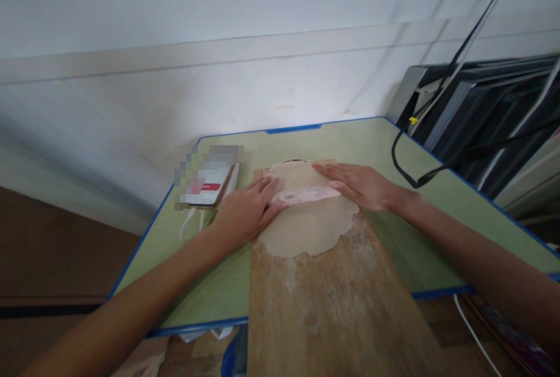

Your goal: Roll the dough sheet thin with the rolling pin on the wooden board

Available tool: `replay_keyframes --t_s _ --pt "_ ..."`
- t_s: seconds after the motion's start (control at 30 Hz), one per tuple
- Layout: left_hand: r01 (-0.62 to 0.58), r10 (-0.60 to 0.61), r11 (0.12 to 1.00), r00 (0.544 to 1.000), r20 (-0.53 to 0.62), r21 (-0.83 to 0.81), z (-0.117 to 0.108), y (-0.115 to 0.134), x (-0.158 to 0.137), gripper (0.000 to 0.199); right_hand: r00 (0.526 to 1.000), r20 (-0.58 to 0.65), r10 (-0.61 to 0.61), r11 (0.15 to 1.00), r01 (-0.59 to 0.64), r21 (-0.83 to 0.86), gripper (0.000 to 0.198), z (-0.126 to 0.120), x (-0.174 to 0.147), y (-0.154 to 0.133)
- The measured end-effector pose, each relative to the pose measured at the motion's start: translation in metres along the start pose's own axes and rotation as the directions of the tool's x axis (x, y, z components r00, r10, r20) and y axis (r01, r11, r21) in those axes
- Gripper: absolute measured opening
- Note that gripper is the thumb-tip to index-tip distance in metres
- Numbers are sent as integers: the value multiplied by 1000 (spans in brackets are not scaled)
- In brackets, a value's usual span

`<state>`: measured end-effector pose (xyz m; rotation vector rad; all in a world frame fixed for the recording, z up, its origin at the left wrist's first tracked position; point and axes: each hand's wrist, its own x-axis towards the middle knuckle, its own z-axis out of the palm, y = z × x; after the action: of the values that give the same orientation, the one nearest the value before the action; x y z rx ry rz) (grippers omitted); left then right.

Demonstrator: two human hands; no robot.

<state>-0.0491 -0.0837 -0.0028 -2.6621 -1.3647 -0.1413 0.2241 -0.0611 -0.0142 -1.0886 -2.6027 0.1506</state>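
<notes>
A pale, flour-dusted rolling pin [306, 195] lies across a thin, wide sheet of dough [308, 230] with a ragged edge. My left hand [247, 209] is closed over the pin's left end, thumb on the near side and fingers on the far side. At the other end my right hand [363, 184] holds the pin the same way, its fingers stretched fairly straight over the dough. Both palms hide the pin's ends. Beneath the dough is a long wooden board [332, 313], floury on its surface and reaching past the table's near edge.
A pale green table [437, 237] with a blue rim stands against a white wall [262, 85]. Left of the board a phone [210, 187] leans, partly blurred out, with a white cable. A black cable [415, 181] hangs over the right side. Dark flat panels [490, 103] stand beyond.
</notes>
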Motion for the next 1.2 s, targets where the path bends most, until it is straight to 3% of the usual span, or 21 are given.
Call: replay_keyframes --t_s 0.23,0.57,0.93,1.2 --pt "-13 13 1000 999 -41 -3 5 -14 13 47 998 5 66 996 -66 64 61 0 6 6" --pt "18 -18 999 1000 -9 46 -3 13 -7 52 973 223 52 998 -57 17 67 -10 -11 -9" --pt "-8 8 1000 1000 -14 -2 1 -9 11 52 998 42 42 996 -45 75 63 0 2 9" --pt "0 -1 1000 1000 20 9 -3 0 3 51 989 145 40 998 -47 43 56 -7 -6 -2"
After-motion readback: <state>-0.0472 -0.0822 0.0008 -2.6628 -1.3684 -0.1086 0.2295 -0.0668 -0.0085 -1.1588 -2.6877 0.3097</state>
